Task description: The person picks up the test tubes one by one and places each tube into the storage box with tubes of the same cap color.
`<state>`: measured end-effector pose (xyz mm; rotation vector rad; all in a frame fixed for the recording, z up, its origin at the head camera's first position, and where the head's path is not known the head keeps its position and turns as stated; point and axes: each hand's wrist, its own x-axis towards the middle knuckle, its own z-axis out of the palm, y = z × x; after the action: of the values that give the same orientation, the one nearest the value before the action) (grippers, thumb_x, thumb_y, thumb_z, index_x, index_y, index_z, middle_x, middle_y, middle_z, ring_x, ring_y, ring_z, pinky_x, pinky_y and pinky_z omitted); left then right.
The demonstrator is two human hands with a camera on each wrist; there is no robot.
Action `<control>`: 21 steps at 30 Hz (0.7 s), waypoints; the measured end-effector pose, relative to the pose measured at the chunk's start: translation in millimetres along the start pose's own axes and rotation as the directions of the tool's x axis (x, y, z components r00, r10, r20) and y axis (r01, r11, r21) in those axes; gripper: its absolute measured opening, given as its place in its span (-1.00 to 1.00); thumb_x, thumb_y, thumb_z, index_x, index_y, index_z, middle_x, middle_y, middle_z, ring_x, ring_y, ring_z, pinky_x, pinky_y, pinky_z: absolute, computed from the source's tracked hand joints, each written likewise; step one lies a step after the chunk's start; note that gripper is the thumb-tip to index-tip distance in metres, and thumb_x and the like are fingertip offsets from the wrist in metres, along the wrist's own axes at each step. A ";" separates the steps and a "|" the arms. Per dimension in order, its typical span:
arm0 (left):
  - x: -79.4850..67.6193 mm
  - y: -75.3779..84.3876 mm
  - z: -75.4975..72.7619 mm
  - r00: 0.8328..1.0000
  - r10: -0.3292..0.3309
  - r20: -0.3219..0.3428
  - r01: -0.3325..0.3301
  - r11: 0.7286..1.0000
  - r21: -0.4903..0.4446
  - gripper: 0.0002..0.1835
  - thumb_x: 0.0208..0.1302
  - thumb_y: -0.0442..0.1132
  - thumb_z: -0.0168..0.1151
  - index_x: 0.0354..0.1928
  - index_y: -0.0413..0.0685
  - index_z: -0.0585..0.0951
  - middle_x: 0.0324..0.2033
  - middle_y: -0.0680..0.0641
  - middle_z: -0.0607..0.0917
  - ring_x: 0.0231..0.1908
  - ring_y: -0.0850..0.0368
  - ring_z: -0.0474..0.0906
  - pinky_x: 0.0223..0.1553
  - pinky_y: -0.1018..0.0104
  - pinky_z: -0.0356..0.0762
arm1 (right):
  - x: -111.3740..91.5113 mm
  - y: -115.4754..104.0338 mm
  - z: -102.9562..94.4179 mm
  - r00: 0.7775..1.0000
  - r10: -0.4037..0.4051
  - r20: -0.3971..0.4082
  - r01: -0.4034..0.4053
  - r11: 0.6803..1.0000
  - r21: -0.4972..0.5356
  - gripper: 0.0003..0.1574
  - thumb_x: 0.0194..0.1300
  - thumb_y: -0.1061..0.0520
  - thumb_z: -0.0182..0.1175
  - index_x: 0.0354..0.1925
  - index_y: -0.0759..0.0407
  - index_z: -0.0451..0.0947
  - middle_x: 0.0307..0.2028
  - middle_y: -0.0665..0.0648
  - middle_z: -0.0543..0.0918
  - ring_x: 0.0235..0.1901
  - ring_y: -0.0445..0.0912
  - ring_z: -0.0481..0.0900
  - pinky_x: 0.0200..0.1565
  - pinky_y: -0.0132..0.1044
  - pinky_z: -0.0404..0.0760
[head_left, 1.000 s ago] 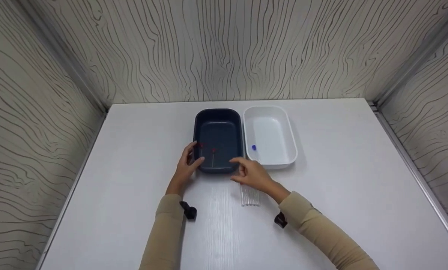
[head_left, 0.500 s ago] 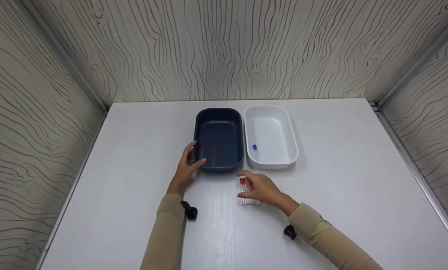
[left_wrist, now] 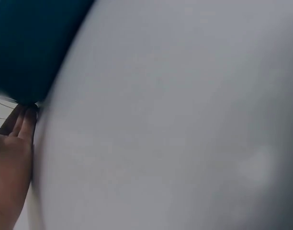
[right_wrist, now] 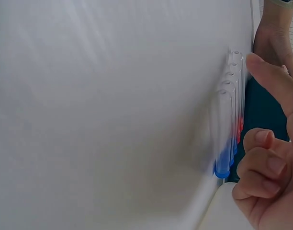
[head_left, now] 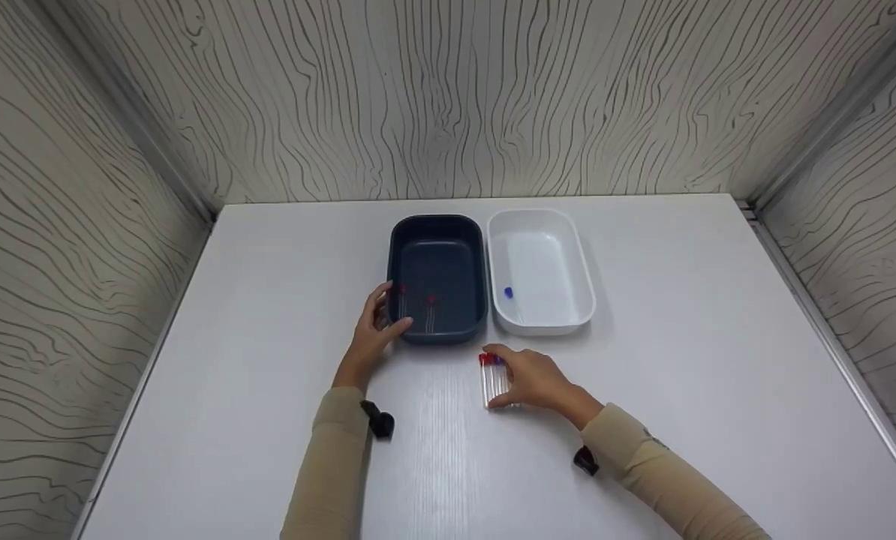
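Note:
Several clear test tubes (head_left: 494,382) with red and blue caps lie side by side on the table in front of the trays. My right hand (head_left: 534,377) is over this row, index finger near the capped ends and thumb near the plain ends. In the right wrist view, the thumb (right_wrist: 273,79) is beside the tubes (right_wrist: 224,129) and the other visible fingers are curled. My left hand (head_left: 373,334) holds the near left corner of the dark blue tray (head_left: 437,337), thumb over the rim and fingers along the outer wall.
Red-capped tubes (head_left: 431,300) lie in the dark blue tray. Close to its right stands a white tray (head_left: 579,300) with a blue-capped tube (head_left: 509,293) in it. Wood-grain panels (head_left: 448,105) enclose the white table (head_left: 665,300) at the back and sides.
My right hand has moved from the dark tray's near right corner back toward me and over the tube row, and its thumb has come down to the plain ends. My left hand stays put.

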<state>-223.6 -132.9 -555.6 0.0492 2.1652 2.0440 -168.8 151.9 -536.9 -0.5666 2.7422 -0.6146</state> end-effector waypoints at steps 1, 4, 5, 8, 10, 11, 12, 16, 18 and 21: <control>0.4 -0.3 0.1 1.000 0.003 0.000 -0.003 1.000 0.001 -0.17 0.10 -0.16 0.33 0.37 0.26 0.13 0.38 -0.17 0.18 0.40 -0.06 0.11 0.46 0.06 0.01 | 0.3 0.4 0.3 1.000 0.006 -0.002 -0.006 1.000 -0.008 0.13 -0.36 -0.20 0.53 0.22 -0.03 0.32 -0.52 0.02 0.48 -0.50 -0.17 0.32 -0.41 -0.31 0.36; 1.0 -1.1 0.2 1.000 0.005 -0.001 -0.005 1.000 0.000 -0.17 0.10 -0.16 0.33 0.37 0.26 0.13 0.38 -0.17 0.18 0.40 -0.07 0.12 0.45 0.06 0.02 | 1.3 1.3 1.9 1.000 0.026 0.004 -0.026 0.999 -0.029 0.18 -0.41 -0.20 0.55 0.23 -0.02 0.31 -0.43 0.08 0.57 -0.45 -0.14 0.38 -0.30 -0.21 0.47; 1.3 -1.6 0.2 1.000 0.007 0.000 -0.007 1.000 -0.001 -0.17 0.10 -0.16 0.32 0.38 0.26 0.12 0.38 -0.17 0.18 0.40 -0.07 0.12 0.45 0.05 0.03 | 1.6 1.4 2.6 0.999 0.032 0.007 -0.032 0.999 -0.036 0.19 -0.42 -0.21 0.55 0.23 -0.03 0.31 -0.40 0.08 0.58 -0.43 -0.13 0.40 -0.27 -0.19 0.48; 1.8 -2.7 0.3 1.000 -0.004 -0.003 0.004 1.000 0.004 -0.18 0.10 -0.15 0.33 0.37 0.29 0.13 0.38 -0.17 0.18 0.40 -0.07 0.13 0.45 0.05 0.03 | 1.8 0.8 4.4 0.999 0.035 0.008 -0.035 0.998 -0.048 0.21 -0.46 -0.19 0.56 0.23 -0.01 0.31 -0.35 0.11 0.62 -0.39 -0.09 0.47 -0.23 -0.14 0.52; 2.2 -3.2 0.5 1.000 -0.012 -0.006 0.013 1.000 0.013 -0.18 0.10 -0.15 0.32 0.37 0.30 0.13 0.39 -0.17 0.16 0.41 -0.07 0.09 0.45 0.04 0.01 | 1.5 0.2 5.6 1.000 0.028 0.002 -0.028 0.998 -0.057 0.22 -0.47 -0.18 0.57 0.23 0.01 0.31 -0.30 0.14 0.66 -0.33 -0.04 0.55 -0.21 -0.11 0.55; 2.3 -3.4 0.6 1.000 -0.017 -0.009 0.018 1.000 0.021 -0.18 0.11 -0.15 0.32 0.37 0.31 0.12 0.39 -0.16 0.15 0.41 -0.07 0.08 0.46 0.04 0.00 | 1.3 -0.3 5.9 1.000 0.027 -0.002 -0.027 0.998 -0.058 0.22 -0.47 -0.17 0.57 0.23 0.02 0.31 -0.26 0.16 0.67 -0.30 -0.01 0.58 -0.18 -0.09 0.56; 2.4 -3.3 0.7 1.000 -0.025 -0.013 0.025 0.999 0.027 -0.19 0.11 -0.15 0.31 0.37 0.32 0.12 0.39 -0.16 0.15 0.42 -0.07 0.06 0.46 0.04 -0.01 | 1.1 -0.7 6.2 1.000 0.028 -0.006 -0.029 0.998 -0.061 0.22 -0.48 -0.16 0.57 0.22 0.03 0.31 -0.22 0.19 0.68 -0.26 0.02 0.60 -0.16 -0.07 0.57; 2.7 -2.6 1.3 0.999 -0.046 -0.028 0.047 0.998 0.043 -0.20 0.12 -0.17 0.30 0.36 0.34 0.13 0.40 -0.15 0.12 0.43 -0.07 0.03 0.46 0.03 -0.02 | 1.8 -2.1 6.7 0.998 0.060 0.000 -0.060 0.996 -0.067 0.24 -0.47 -0.16 0.57 0.24 0.05 0.30 -0.12 0.22 0.67 -0.16 0.05 0.61 -0.07 -0.05 0.57; 2.7 -2.5 1.4 0.998 -0.050 -0.035 0.052 0.998 0.046 -0.20 0.13 -0.18 0.30 0.36 0.35 0.13 0.40 -0.14 0.12 0.43 -0.07 0.04 0.46 0.03 -0.02 | 2.6 -3.1 6.4 0.997 0.080 0.008 -0.079 0.994 -0.075 0.23 -0.45 -0.17 0.57 0.24 0.06 0.30 -0.10 0.21 0.66 -0.15 0.04 0.60 -0.03 -0.06 0.56; 2.9 -2.6 1.2 0.998 -0.043 -0.038 0.044 0.998 0.047 -0.21 0.13 -0.19 0.29 0.36 0.33 0.14 0.40 -0.14 0.14 0.42 -0.06 0.06 0.46 0.04 0.00 | 3.7 -4.8 6.2 0.995 0.101 0.021 -0.099 0.992 -0.079 0.21 -0.42 -0.16 0.56 0.24 0.06 0.30 -0.09 0.20 0.65 -0.13 0.03 0.60 0.00 -0.07 0.55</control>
<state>-226.1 -131.5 -558.5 -0.0296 2.2165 1.9855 -168.4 144.1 -540.7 -0.4471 2.7617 -0.4751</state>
